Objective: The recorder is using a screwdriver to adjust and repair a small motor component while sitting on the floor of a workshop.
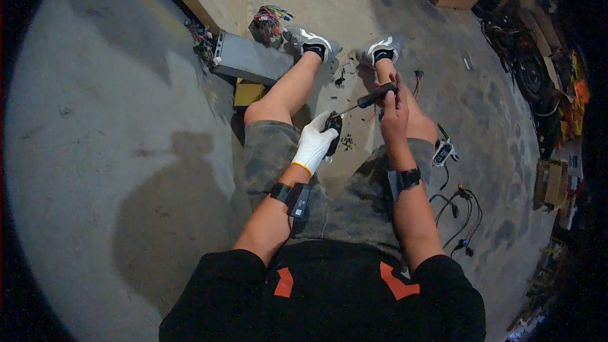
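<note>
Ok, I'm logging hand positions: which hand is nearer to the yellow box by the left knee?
Left. The gloved left hand, holding a black part, is right of and below the yellow box in view; the bare right hand, at the screwdriver, is farther right.

No text can really be read here, tbh. A tiny pale label [299, 213] can be spotted on the wrist box [297, 197].
</note>
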`<action>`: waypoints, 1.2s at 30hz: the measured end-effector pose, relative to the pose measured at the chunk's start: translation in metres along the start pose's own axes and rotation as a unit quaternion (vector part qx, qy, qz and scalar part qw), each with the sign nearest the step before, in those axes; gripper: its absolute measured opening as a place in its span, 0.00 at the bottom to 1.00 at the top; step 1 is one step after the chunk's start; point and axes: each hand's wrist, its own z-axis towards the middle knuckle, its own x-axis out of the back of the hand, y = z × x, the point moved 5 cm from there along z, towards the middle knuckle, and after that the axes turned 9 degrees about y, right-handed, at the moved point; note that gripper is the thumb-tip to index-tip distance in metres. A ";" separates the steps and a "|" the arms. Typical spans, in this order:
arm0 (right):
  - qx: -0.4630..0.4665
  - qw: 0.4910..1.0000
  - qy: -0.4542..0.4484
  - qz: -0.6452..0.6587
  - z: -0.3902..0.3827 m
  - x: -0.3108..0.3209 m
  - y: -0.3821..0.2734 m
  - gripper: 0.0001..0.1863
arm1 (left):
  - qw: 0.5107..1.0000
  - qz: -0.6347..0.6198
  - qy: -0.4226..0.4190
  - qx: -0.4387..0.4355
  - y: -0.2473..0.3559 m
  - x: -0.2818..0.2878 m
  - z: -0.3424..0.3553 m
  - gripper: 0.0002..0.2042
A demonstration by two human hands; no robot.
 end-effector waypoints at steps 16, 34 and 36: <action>-0.007 0.974 -0.020 -0.225 0.011 0.024 0.025 0.24 | 0.998 0.058 -0.007 0.018 0.005 0.000 -0.003 0.31; -0.071 0.960 -0.100 -0.251 0.009 0.010 0.005 0.27 | 0.990 0.134 0.025 -0.032 -0.011 0.004 0.005 0.37; -0.064 0.959 -0.083 -0.262 0.012 0.014 0.012 0.27 | 0.991 0.128 0.010 -0.023 -0.005 0.002 0.004 0.38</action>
